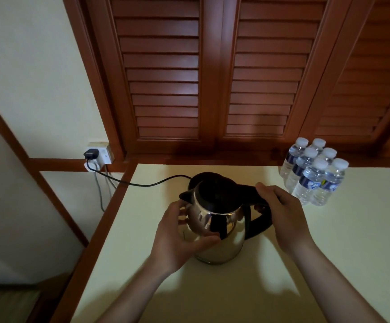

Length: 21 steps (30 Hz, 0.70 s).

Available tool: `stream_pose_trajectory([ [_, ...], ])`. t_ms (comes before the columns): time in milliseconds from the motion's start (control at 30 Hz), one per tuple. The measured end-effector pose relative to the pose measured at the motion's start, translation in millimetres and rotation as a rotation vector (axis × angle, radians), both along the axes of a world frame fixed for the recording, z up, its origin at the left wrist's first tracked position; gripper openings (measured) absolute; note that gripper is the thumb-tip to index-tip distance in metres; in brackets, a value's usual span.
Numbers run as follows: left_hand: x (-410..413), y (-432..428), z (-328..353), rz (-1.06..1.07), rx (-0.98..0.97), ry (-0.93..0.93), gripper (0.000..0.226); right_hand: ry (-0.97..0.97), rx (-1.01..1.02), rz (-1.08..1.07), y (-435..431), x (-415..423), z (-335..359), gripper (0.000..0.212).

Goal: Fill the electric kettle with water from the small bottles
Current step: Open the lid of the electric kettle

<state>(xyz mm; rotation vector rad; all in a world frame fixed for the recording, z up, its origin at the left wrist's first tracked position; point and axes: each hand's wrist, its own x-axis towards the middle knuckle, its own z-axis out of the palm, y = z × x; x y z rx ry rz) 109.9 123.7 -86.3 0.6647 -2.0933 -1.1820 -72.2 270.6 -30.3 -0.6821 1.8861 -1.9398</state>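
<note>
A stainless-steel electric kettle (222, 229) with a black lid, spout and handle stands on the cream table (329, 241), in the middle. My left hand (180, 231) cups the kettle's left side, thumb across the front of the steel body. My right hand (280, 210) holds the top of the black handle, thumb near the lid's rear edge. The lid looks down. Several small clear water bottles (315, 176) with white caps and blue labels stand grouped at the back right, all capped.
A black cord (142, 184) runs from the kettle's back over the table's left edge to a wall socket (98, 153). Wooden louvred doors (212, 73) rise behind the table. The table's wooden left edge (101, 220) drops to the floor.
</note>
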Motion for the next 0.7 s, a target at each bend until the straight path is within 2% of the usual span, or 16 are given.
stream_pose_trajectory([
  [133, 0.4, 0.0, -11.8, -0.015, -0.074, -0.019, 0.087, 0.027, 0.04, -0.014, -1.5, 0.4, 1.0, 0.027],
  [267, 4.5, 0.9, -30.2, -0.03, -0.113, -0.052, 0.103, 0.094, 0.062, 0.004, 0.5, 0.9, 0.8, 0.026],
  [433, 4.5, -3.3, -37.4, -0.068, -0.101, -0.02, 0.106, 0.34, 0.125, -0.095, 0.0, 7.2, 4.8, 0.008],
  [533, 4.3, -4.0, -40.0, -0.073, -0.089, 0.004, 0.106, 0.574, 0.19, -0.197, -3.6, 14.0, 15.5, 0.003],
  [567, 4.6, -4.2, -40.4, -0.073, -0.088, 0.006, 0.105, 0.656, 0.223, -0.212, -4.9, 17.4, 20.2, 0.005],
  [700, 4.4, -4.4, -40.0, -0.073, -0.098, 0.014, 0.104, 0.888, 0.402, -0.184, -15.1, 37.6, 37.4, 0.039],
])
